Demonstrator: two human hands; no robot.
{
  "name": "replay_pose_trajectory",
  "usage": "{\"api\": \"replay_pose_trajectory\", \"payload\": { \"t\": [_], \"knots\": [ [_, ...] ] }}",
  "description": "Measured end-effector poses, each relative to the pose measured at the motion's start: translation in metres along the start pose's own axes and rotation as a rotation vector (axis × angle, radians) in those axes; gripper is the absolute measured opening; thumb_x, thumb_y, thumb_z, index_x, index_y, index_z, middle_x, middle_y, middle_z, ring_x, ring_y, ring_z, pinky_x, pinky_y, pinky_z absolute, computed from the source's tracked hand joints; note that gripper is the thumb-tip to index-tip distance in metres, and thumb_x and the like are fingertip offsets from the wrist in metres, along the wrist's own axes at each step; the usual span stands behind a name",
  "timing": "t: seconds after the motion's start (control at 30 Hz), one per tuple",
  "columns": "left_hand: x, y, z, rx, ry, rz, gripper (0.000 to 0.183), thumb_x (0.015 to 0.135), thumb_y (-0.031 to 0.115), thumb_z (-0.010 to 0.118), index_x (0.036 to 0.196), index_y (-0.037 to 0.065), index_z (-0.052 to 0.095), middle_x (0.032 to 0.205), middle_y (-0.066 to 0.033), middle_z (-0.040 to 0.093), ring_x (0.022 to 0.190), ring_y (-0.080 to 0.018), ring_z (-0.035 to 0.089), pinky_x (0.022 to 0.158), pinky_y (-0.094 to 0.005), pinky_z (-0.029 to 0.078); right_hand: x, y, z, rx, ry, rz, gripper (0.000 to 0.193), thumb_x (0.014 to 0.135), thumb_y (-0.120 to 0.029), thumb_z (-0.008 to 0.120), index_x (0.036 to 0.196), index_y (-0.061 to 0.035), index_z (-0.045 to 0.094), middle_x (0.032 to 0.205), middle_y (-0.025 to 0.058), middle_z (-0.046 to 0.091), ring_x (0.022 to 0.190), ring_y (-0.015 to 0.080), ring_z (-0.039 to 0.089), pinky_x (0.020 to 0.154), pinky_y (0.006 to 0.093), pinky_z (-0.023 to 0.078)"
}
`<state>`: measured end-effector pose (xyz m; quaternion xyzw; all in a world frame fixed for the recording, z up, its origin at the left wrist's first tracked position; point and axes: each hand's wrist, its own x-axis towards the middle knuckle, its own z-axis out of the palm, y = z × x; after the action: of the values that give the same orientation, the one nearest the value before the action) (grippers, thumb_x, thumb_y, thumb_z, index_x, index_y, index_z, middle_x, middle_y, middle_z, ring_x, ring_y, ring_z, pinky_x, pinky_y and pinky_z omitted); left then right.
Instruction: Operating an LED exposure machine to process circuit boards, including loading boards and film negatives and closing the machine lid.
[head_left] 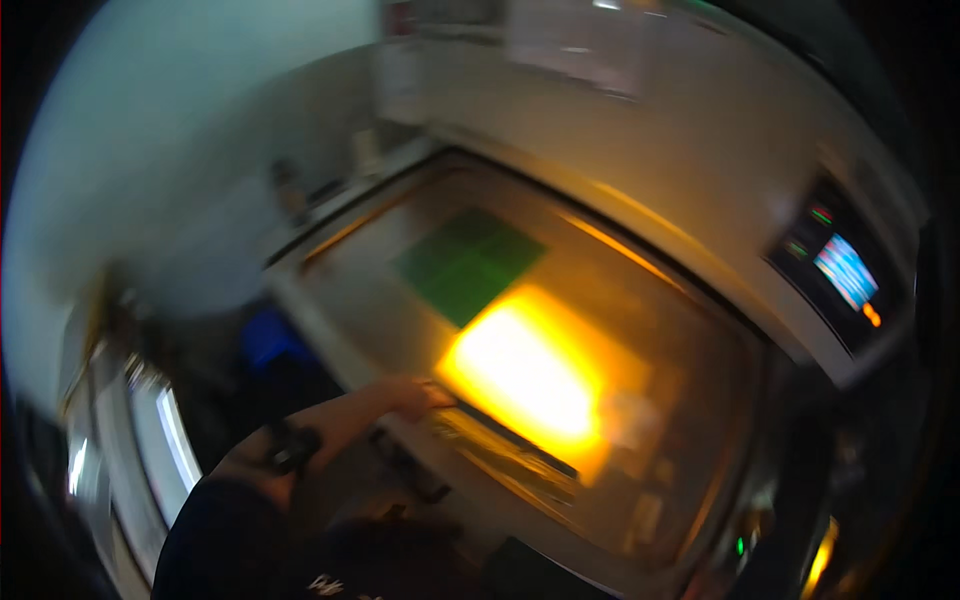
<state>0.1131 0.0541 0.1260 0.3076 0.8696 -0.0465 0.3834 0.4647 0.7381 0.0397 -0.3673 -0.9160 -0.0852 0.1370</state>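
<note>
My left hand (408, 397) reaches in over the near edge of a framed work surface (360, 250), with a dark watch on its wrist. Its fingertips are beside the left end of a dark strip (515, 438) that runs along the near side of a brightly glowing yellow-white panel (530, 370). Motion blur smears the fingers, so I cannot tell whether they grip the strip. Touching the panel's far left corner, a green sheet (470, 262) lies flat. I cannot make out my right hand.
A dark control panel with a lit screen (846, 272) stands at the right. Small blurred items, one a dark upright object (290, 190), sit past the far left corner. Something blue (275, 338) is low at the left. Papers (585, 45) hang on the far wall.
</note>
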Motion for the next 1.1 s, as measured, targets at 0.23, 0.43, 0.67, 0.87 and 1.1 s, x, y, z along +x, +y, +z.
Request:
{"api": "replay_pose_trajectory", "payload": {
  "t": [0.23, 0.43, 0.67, 0.87, 1.1],
  "knots": [
    [-0.009, -0.008, 0.005, 0.010, 0.121, -0.014, 0.074, 0.081, 0.014, 0.056, 0.152, 0.019, 0.035, 0.154, -0.0064, 0.040, 0.136, -0.0276, 0.046, 0.113, -0.0404, 0.035, 0.059, -0.020, -0.058, 0.037, 0.015, -0.010, 0.047, 0.086, -0.035, 0.068, 0.127, -0.0136, 0.060, 0.131, 0.0151, 0.058, 0.120, 0.0371, 0.055, 0.101, 0.0454, 0.045],
    [-0.004, -0.008, 0.004, -0.001, 0.010, -0.009, 0.073, 0.082, 0.016, 0.055, 0.152, 0.015, 0.035, 0.156, -0.0047, 0.038, 0.140, -0.0252, 0.040, 0.115, -0.0400, 0.032, 0.058, -0.018, -0.046, 0.040, 0.007, 0.013, 0.047, 0.088, -0.035, 0.067, 0.129, -0.0132, 0.060, 0.132, 0.0153, 0.058, 0.121, 0.0370, 0.055, 0.102, 0.0452, 0.044],
    [-0.019, 0.009, -0.010, 0.034, 0.072, 0.002, 0.071, 0.083, 0.019, 0.055, 0.152, 0.021, 0.037, 0.155, -0.0026, 0.039, 0.138, -0.0249, 0.044, 0.113, -0.0422, 0.035, 0.049, -0.012, -0.071, -0.008, 0.001, 0.030, 0.048, 0.089, -0.035, 0.066, 0.130, -0.0126, 0.059, 0.133, 0.0155, 0.057, 0.122, 0.0369, 0.054, 0.103, 0.0450, 0.044],
    [0.000, -0.017, 0.028, 0.040, 0.205, 0.002, 0.066, 0.085, 0.018, 0.052, 0.150, 0.018, 0.040, 0.154, -0.0026, 0.041, 0.136, -0.0257, 0.046, 0.112, -0.0418, 0.037, 0.060, -0.015, -0.043, -0.024, -0.030, -0.009, 0.048, 0.090, -0.035, 0.065, 0.131, -0.0122, 0.058, 0.135, 0.0157, 0.056, 0.123, 0.0368, 0.054, 0.103, 0.0448, 0.043],
    [-0.024, -0.010, 0.026, -0.097, 0.193, 0.035, 0.060, 0.088, 0.023, 0.052, 0.147, 0.016, 0.044, 0.151, -0.0058, 0.045, 0.135, -0.0267, 0.046, 0.111, -0.0419, 0.037, 0.065, -0.033, -0.001, -0.077, -0.123, -0.030, 0.048, 0.091, -0.035, 0.064, 0.132, -0.0117, 0.057, 0.136, 0.0159, 0.055, 0.124, 0.0367, 0.053, 0.104, 0.0446, 0.043]
  ]
}}
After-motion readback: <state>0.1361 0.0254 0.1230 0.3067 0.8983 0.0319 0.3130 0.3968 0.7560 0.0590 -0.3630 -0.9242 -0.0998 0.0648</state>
